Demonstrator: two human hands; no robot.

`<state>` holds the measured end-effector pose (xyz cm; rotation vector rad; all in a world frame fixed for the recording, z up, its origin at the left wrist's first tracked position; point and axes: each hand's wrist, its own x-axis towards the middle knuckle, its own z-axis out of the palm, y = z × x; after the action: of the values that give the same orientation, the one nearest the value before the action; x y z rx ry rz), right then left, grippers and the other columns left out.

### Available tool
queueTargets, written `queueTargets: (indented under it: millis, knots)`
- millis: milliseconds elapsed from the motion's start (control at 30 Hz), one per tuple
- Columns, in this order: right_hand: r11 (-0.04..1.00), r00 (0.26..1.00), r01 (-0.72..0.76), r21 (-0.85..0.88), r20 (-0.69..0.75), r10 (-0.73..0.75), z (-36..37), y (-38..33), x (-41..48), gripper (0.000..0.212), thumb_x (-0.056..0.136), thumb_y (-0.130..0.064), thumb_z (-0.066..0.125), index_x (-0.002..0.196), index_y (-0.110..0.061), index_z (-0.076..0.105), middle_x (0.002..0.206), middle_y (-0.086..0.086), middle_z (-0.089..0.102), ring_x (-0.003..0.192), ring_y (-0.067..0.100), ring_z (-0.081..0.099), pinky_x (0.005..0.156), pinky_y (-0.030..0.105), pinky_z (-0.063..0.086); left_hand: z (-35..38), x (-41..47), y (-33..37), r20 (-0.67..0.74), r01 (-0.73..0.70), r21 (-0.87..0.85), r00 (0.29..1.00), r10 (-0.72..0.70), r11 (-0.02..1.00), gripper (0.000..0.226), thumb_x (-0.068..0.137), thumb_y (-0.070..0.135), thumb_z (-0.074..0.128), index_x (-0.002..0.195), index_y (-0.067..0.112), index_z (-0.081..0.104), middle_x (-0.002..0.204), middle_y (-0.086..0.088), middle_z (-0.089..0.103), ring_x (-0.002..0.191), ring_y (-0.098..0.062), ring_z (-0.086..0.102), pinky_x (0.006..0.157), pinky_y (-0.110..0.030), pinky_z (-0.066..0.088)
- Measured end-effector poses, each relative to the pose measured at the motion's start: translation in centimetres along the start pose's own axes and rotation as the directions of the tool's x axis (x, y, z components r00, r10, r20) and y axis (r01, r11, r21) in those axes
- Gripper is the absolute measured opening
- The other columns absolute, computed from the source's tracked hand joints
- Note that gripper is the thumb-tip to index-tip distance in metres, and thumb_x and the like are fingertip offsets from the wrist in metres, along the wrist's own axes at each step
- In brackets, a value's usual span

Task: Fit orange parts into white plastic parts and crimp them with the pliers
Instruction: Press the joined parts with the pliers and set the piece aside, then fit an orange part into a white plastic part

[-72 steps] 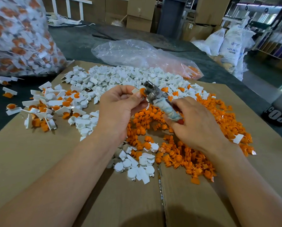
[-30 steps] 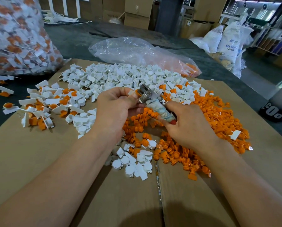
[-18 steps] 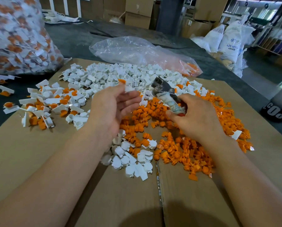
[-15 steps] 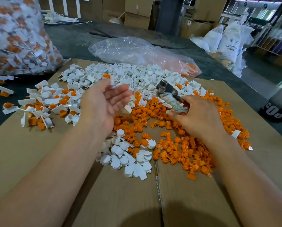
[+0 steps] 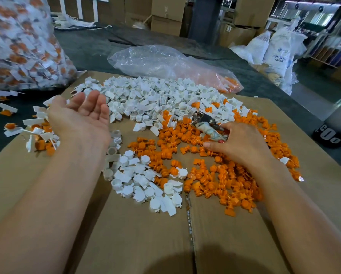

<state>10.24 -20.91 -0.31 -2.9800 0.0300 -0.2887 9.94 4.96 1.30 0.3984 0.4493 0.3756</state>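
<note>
- Since half a second ago the left hand (image 5: 82,119) has swung left and its crimped piece is gone. It lies palm up, fingers loose and empty, over the finished pile (image 5: 39,135) at mid left.
- Orange parts (image 5: 205,171) lie centre right; white parts (image 5: 151,97) lie above centre, just right of that hand.
- Right hand (image 5: 238,143) rests on the orange parts, curled round the pliers (image 5: 208,126), which point up-left.
- Each hand looks nearest its own pile for the next pick.
- Cardboard (image 5: 145,234) lies under everything.
</note>
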Motion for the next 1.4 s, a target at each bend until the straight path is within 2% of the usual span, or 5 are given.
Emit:
queueTargets:
  millis: [233, 333, 500, 1100, 1400]
  knots:
    - [0.999, 0.998, 0.019, -0.033, 0.059, -0.017, 0.4, 0.1, 0.2, 0.082, 0.068, -0.069, 0.057, 0.128, -0.013, 0.049, 0.122, 0.009, 0.051, 0.113, 0.025, 0.046, 0.085, 0.032, 0.036, 0.3, -0.4, -2.4, 0.366, -0.382, 0.833, 0.923, 0.119, 0.4, 0.011, 0.089, 0.013, 0.055, 0.081, 0.016, 0.062, 0.062, 0.008, 0.067, 0.059, -0.006, 0.063, 0.055, -0.02, 0.05]
    - [1.0, 0.997, 0.02, -0.024, 0.071, -0.018, 0.3, 0.1, 0.1, 0.083, 0.067, -0.069, 0.058, 0.129, -0.014, 0.048, 0.121, 0.009, 0.049, 0.113, 0.025, 0.044, 0.087, 0.033, 0.035, -0.6, -0.6, -3.5, 0.682, -0.654, 0.722, 0.727, 0.08, -0.225, 0.016, 0.089, 0.013, 0.054, 0.094, 0.017, 0.069, 0.103, -0.002, 0.063, 0.088, -0.015, 0.055, 0.076, -0.028, 0.04]
    - [1.0, 0.995, 0.009, -0.025, 0.098, -0.007, 0.1, -0.1, 0.0, 0.088, 0.064, -0.071, 0.058, 0.131, -0.016, 0.046, 0.122, 0.008, 0.048, 0.115, 0.024, 0.043, 0.09, 0.033, 0.036, -0.9, 0.3, -4.3, 0.659, -0.617, 0.6, 0.742, -0.122, -0.51, 0.033, 0.092, 0.018, 0.048, 0.123, 0.02, 0.059, 0.134, -0.008, 0.05, 0.122, -0.029, 0.044, 0.098, -0.039, 0.038]
    - [0.926, 0.939, 0.328, 0.188, -0.169, -0.298, -0.5, -3.3, -1.6, 0.03, 0.083, -0.037, 0.063, 0.109, -0.022, 0.066, 0.107, -0.003, 0.054, 0.106, 0.011, 0.044, 0.082, 0.019, 0.025, -1.2, 0.0, -4.8, 0.678, -0.595, 0.56, 0.729, -0.093, -0.577, 0.037, 0.086, 0.006, 0.05, 0.118, 0.021, 0.061, 0.118, -0.007, 0.062, 0.112, -0.03, 0.053, 0.084, -0.04, 0.046]
    - [0.88, 0.879, 0.475, 0.011, 0.044, -0.475, 0.6, -4.7, -1.8, 0.027, 0.089, -0.035, 0.056, 0.112, -0.024, 0.063, 0.107, -0.002, 0.059, 0.102, 0.016, 0.047, 0.088, 0.029, 0.029, -0.5, -0.8, -4.6, 0.707, -0.704, 0.704, 0.708, -0.008, -0.091, 0.021, 0.084, 0.014, 0.066, 0.103, 0.021, 0.065, 0.082, 0.014, 0.061, 0.076, -0.001, 0.056, 0.069, -0.014, 0.041]
